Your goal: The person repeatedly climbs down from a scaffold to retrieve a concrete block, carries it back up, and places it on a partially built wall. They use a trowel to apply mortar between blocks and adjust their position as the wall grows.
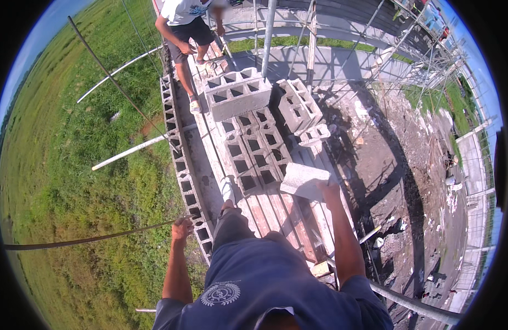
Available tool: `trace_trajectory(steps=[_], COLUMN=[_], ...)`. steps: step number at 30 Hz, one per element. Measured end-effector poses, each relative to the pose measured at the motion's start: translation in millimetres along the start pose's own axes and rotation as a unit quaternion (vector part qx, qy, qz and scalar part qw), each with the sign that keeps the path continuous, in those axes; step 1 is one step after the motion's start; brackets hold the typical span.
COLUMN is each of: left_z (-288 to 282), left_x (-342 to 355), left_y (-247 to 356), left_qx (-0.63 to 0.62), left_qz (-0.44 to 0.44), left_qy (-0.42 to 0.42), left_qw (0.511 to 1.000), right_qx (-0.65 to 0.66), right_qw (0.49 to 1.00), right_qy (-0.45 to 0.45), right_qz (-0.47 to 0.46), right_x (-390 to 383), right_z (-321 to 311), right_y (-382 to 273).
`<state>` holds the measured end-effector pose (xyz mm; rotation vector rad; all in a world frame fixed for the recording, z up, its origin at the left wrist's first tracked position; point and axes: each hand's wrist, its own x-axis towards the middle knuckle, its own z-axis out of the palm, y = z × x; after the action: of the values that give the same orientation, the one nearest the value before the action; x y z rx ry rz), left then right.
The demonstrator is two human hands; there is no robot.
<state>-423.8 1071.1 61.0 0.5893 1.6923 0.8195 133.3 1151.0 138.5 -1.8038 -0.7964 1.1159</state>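
I look down from a wooden scaffold platform [276, 212] beside a wall of hollow grey concrete blocks [182, 170]. My right hand [326, 188] grips a grey concrete block [303, 180] by its near edge, held above the planks. My left hand [182, 226] is closed around a thin dark steel rod [83, 240] that runs off to the left, next to the wall top. A stack of hollow blocks [254, 148] lies on the platform just ahead of the held block.
Another person in a white shirt and dark shorts [185, 33] stands on the platform beyond the block stack. Scaffold poles [269, 33] rise at the far end. Grass lies far below on the left, rubble-strewn ground below on the right. A white pipe [130, 149] leans against the wall.
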Motion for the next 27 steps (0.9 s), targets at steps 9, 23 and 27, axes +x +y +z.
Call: trace_trajectory(steps=[9, 23, 27], left_z=[3, 172, 220], left_x=[117, 284, 317], left_y=[105, 175, 171], left_qx=[0.035, 0.094, 0.070], left_qz=[-0.023, 0.045, -0.112], left_qy=[-0.083, -0.189, -0.197], left_qw=[0.996, 0.977, 0.971], right_qx=[-0.289, -0.521, -0.422], right_qw=[0.951, 0.825, 0.882], right_qy=[-0.006, -0.214, -0.205], right_qz=[-0.111, -0.048, -0.044], right_x=[197, 218, 223], right_z=[161, 434, 392], right_y=[-120, -54, -52])
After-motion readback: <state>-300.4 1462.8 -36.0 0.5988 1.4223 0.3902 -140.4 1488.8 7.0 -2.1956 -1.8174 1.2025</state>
